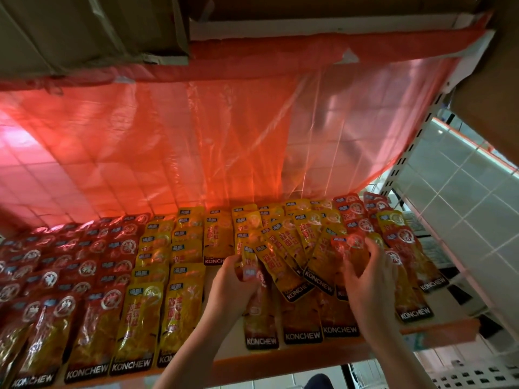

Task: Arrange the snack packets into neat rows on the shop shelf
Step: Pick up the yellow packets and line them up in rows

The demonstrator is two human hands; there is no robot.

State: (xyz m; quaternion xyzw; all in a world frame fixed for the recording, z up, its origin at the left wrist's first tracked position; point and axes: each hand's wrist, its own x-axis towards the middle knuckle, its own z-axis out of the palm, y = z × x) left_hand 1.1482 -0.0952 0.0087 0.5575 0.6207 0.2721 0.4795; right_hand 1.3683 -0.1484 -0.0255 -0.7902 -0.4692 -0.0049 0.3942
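Snack packets marked KONCHEW cover the shop shelf (280, 356). Red packets (70, 265) lie in overlapping rows on the left, and yellow packets (163, 276) form tidy rows in the middle. A loose fan of yellow packets (292, 248) spreads across the right half, with red ones mixed in at the far right (393, 240). My left hand (236, 287) grips the lower end of the fan at its left side. My right hand (368, 279) curls over a red-topped packet (348, 245) at the fan's right side.
A translucent red plastic sheet (196, 130) hangs behind the shelf. Cardboard boxes (84, 29) sit on the shelf above. A white perforated upright (415, 147) bounds the right side, with tiled wall and lower shelving beyond. The shelf's orange front edge runs below my forearms.
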